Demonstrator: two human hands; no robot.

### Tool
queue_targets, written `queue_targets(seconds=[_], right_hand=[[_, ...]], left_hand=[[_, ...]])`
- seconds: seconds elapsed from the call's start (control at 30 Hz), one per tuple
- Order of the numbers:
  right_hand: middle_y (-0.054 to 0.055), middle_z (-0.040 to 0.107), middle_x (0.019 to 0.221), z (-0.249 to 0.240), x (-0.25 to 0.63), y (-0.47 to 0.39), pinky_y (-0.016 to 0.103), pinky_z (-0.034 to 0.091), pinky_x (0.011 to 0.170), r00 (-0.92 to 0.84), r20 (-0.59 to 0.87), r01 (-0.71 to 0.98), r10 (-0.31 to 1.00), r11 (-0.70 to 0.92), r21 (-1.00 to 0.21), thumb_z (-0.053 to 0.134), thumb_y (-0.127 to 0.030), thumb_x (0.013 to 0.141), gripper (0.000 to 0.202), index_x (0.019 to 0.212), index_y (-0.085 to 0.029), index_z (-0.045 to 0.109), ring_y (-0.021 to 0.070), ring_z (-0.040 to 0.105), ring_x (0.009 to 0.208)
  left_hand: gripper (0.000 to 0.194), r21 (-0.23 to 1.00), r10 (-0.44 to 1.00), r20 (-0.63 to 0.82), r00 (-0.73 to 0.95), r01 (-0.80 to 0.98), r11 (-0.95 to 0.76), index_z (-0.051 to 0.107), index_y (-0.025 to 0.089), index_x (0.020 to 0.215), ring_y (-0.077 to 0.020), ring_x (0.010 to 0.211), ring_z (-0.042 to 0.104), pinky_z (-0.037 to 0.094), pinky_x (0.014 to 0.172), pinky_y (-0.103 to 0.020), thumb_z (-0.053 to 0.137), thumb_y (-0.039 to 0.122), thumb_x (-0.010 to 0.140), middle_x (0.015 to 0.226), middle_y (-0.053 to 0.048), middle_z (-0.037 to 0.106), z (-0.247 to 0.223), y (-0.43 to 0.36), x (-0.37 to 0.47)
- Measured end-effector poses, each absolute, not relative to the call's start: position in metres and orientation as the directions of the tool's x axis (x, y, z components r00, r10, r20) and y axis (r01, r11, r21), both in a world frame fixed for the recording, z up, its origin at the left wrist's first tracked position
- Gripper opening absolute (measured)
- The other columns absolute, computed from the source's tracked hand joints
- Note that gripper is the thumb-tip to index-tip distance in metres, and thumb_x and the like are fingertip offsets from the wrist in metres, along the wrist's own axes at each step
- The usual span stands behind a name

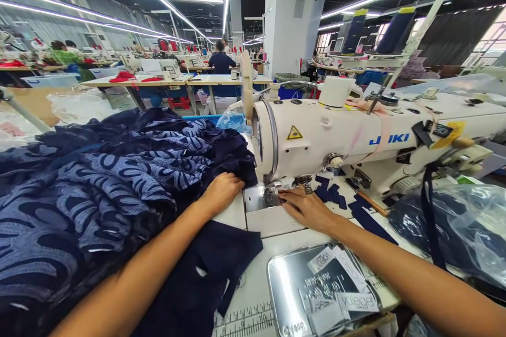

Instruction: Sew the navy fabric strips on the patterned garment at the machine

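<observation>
A white sewing machine (336, 126) stands in front of me, its presser foot (272, 195) low over the metal needle plate (255, 200). My left hand (223, 192) lies left of the plate with its fingers curled into the edge of a large heap of navy patterned fabric (130, 174). On the other side of the foot, my right hand (306, 208) rests on the machine bed, fingers stretched toward the needle area. Something small and dark shows at those fingertips, too small to name. Plain navy cloth (221, 253) hangs below my left wrist.
A metal tin lid (288, 284) with several printed labels (358, 301) sits near me. Navy scraps (331, 192) and a wooden-handled tool (373, 204) lie behind my right hand. Clear plastic bags (454, 221) are at right. Thread cones (395, 31) stand above. A person (221, 60) sits farther off.
</observation>
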State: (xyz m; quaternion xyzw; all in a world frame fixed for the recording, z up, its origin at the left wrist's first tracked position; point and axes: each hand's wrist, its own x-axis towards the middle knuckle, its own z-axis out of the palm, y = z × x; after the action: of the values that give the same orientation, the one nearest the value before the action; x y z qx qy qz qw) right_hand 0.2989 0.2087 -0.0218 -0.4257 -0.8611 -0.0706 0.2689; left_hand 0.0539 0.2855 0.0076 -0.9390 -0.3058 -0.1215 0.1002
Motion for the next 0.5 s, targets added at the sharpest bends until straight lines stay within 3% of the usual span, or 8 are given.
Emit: queue_targets(seconds=[0.07,0.17,0.23,0.3,0.4,0.5], right_hand=[[0.009,0.063,0.102,-0.022,0.299,0.208,0.038,0.049,0.077,-0.489,0.514,0.776,0.705,0.62,-0.112,0.04,-0.023,0.085,0.028,0.098,-0.014,0.063,0.0217,0.058,0.085],[0.009,0.063,0.101,-0.022,0.3,0.208,0.039,0.049,0.076,-0.483,0.497,0.78,0.721,0.612,-0.129,0.04,-0.023,0.085,0.028,0.098,-0.015,0.063,0.0218,0.058,0.085],[0.01,0.063,0.101,-0.022,0.3,0.209,0.04,0.048,0.078,-0.484,0.484,0.777,0.729,0.613,-0.147,0.04,-0.024,0.085,0.028,0.098,-0.015,0.063,0.0221,0.058,0.086],[0.01,0.063,0.1,-0.022,0.3,0.209,0.04,0.047,0.08,-0.482,0.474,0.774,0.737,0.612,-0.163,0.039,-0.024,0.086,0.028,0.098,-0.016,0.063,0.0221,0.058,0.087],[0.009,0.063,0.1,-0.021,0.3,0.209,0.04,0.047,0.081,-0.48,0.474,0.774,0.738,0.611,-0.168,0.04,-0.023,0.085,0.027,0.097,-0.016,0.063,0.0216,0.057,0.089],[0.009,0.063,0.101,-0.02,0.3,0.209,0.039,0.047,0.082,-0.483,0.483,0.768,0.73,0.618,-0.166,0.04,-0.022,0.085,0.028,0.097,-0.014,0.064,0.0218,0.057,0.09]], left_hand=[[0.016,-0.041,0.604,0.309,0.735,0.645,-0.763,0.06,0.012,0.075,-0.0192,0.07,0.056,0.042,0.067,-0.031,0.045,0.009,0.071,0.076,-0.008,0.064,0.01,0.284,0.051],[0.018,0.307,0.73,0.346,0.589,0.664,-0.682,0.057,0.013,0.07,-0.0161,0.065,0.054,0.042,0.063,-0.028,0.042,0.007,0.061,0.073,-0.004,0.062,0.015,0.276,0.051],[0.024,0.589,0.819,0.226,0.527,0.596,-0.546,0.057,0.014,0.07,-0.0131,0.058,0.052,0.04,0.056,-0.024,0.037,0.007,0.059,0.065,-0.001,0.06,0.02,0.271,0.055],[0.03,0.786,0.851,0.029,0.524,0.514,-0.343,0.059,0.014,0.072,-0.0116,0.055,0.051,0.039,0.052,-0.021,0.034,0.007,0.056,0.063,0.001,0.06,0.025,0.266,0.058],[0.035,0.908,0.826,-0.172,0.537,0.412,-0.078,0.064,0.015,0.07,-0.0118,0.06,0.055,0.043,0.058,-0.021,0.035,0.008,0.052,0.067,0.001,0.064,0.03,0.263,0.061],[0.036,0.938,0.821,-0.223,0.526,0.344,0.035,0.066,0.015,0.07,-0.013,0.067,0.058,0.046,0.068,-0.022,0.037,0.008,0.051,0.07,0.001,0.066,0.032,0.263,0.061]])
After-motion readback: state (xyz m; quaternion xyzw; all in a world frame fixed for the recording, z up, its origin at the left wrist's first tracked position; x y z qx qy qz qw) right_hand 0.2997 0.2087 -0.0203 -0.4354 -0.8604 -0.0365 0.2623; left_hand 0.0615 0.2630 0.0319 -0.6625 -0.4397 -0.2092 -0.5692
